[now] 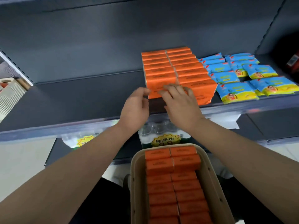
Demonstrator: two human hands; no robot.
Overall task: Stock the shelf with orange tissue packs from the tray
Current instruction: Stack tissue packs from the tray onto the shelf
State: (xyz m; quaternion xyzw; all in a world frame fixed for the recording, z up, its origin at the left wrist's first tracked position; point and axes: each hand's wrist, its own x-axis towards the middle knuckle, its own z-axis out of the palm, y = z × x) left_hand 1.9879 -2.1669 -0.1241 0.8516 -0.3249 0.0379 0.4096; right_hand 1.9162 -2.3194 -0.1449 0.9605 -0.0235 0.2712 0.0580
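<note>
The right hand (181, 107) presses spread fingers on the shelf (80, 102) front packs (153, 85); left hand (135, 109) touches their edge, grip unclear. A tag (165, 140) reads 纯净水.

A shop: dark shelving (80, 101) stocked with packaged goods (234, 88), price tag (165, 140).

On the shelf (80, 102): orange tissue packs (174, 68) in two rows of roughly eight each, with about nine blue packs (234, 92) to their right. Below the shelf: one tray (134, 175) showing fourteen more, and two bottle bundles (159, 129).
</note>
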